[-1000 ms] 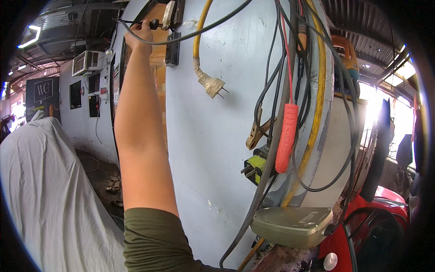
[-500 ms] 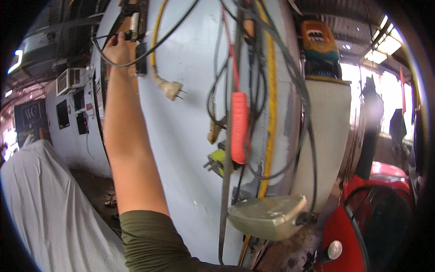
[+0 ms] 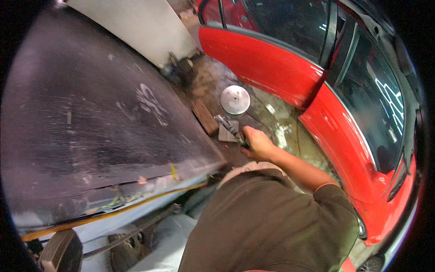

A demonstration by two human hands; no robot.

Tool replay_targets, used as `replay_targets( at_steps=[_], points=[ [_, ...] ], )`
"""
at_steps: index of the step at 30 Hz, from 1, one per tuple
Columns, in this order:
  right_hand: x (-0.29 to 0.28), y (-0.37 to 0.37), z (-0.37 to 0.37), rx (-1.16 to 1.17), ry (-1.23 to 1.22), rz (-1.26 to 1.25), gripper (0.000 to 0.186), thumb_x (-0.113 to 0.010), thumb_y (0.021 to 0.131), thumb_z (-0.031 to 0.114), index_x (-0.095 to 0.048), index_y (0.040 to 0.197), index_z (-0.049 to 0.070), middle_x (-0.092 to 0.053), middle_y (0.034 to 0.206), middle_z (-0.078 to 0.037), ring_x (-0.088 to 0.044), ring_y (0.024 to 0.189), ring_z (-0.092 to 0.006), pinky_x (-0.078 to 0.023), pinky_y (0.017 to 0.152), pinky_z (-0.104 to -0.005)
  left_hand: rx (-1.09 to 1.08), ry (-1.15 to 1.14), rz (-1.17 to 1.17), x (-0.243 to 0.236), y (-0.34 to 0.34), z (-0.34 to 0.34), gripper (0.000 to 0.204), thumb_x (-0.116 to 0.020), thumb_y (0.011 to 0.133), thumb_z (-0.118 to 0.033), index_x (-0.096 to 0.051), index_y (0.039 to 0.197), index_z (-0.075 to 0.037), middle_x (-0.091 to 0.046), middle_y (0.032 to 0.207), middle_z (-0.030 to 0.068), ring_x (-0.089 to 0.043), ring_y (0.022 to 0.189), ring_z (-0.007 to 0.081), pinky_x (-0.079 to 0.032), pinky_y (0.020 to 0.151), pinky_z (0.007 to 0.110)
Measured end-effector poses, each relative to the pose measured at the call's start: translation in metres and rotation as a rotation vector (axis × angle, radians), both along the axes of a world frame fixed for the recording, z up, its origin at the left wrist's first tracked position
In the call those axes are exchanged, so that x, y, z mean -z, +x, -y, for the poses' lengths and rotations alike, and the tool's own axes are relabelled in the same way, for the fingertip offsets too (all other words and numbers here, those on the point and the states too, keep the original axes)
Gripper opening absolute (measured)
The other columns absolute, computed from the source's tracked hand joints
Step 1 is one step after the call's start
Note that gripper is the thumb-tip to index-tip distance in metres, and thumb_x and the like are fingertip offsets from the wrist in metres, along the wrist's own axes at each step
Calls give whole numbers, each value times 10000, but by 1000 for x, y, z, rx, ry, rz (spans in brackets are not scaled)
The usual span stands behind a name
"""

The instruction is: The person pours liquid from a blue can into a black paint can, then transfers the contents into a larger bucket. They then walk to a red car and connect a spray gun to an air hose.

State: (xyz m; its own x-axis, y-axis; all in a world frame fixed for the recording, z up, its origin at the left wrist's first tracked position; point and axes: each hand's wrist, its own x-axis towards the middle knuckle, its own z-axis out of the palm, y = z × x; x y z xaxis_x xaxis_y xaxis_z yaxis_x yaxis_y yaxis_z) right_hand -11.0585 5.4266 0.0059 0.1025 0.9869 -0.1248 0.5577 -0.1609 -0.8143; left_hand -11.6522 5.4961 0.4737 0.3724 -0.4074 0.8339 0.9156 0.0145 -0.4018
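Observation:
Low in front of my body, my right hand (image 3: 257, 144) is closed around a slim tool with a shiny metal head and a dark handle (image 3: 225, 123). Its exact kind is unclear. The head slants away to the far left, over a pale square piece (image 3: 229, 133) on the floor; whether they touch I cannot tell. Just beyond lie a brown block (image 3: 205, 117) and a round silvery disc (image 3: 235, 100) with a small centre mark. My left hand is out of the picture.
A large dark, scuffed flat surface (image 3: 90, 109) fills the left side, its near edge trimmed in orange-yellow. Along the right stands a red car (image 3: 272, 59) with a door ajar (image 3: 337, 131). A pale panel (image 3: 145, 29) and dark clutter (image 3: 179, 70) stand at the back.
My view has swung from the cable-hung wall down to the floor and the red car. The raised left arm has gone out of sight; my right hand with the tool has come into view.

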Motion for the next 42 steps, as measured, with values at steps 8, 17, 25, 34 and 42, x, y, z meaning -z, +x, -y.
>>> replay_targets(
  at_steps=[8, 17, 25, 34, 42],
  points=[
    [32, 113, 100, 81, -65, 153, 383, -794, 763, 133, -587, 1047, -20, -658, 985, -268, -661, 969, -480, -531, 836, -511, 826, -165, 170, 290, 253, 101, 234, -607, 1018, -192, -577, 1003, 40, -631, 843, 203, -660, 674, 335, -601, 556, 449],
    [36, 152, 72, 201, -80, 148, 434, -773, 762, 138, -612, 1119, -49, -673, 1008, -311, -673, 974, -512, -543, 837, -556, 1047, -1545, 194, 420, 408, 77, 57, -747, 946, -9, -697, 948, 20, -696, 754, 125, -706, 700, 280, -602, 691, 412],
    [50, 171, -12, 182, -67, 107, 440, -766, 758, 157, -615, 1113, -56, -666, 984, -308, -670, 959, -503, -541, 848, -543, 766, -2028, 442, 489, 445, 1, 213, -702, 962, -28, -705, 1173, -4, -727, 1057, 136, -723, 853, 228, -590, 769, 351],
    [70, 174, -235, 60, -63, 99, 411, -815, 792, 197, -598, 1058, -30, -695, 989, -304, -689, 951, -510, -554, 805, -556, 1165, -2603, 922, 531, 588, -192, 706, -710, 1050, -330, -390, 1587, -1, -667, 1337, 167, -692, 1095, 206, -562, 948, 365],
    [91, 129, -448, -81, -25, 35, 428, -825, 744, 167, -591, 1053, -16, -653, 972, -250, -675, 954, -453, -542, 824, -499, 377, -2622, 228, 448, 473, -437, 816, -767, 945, -442, -476, 1560, 10, -678, 1363, 287, -681, 1220, 446, -522, 1058, 482]
  ],
)
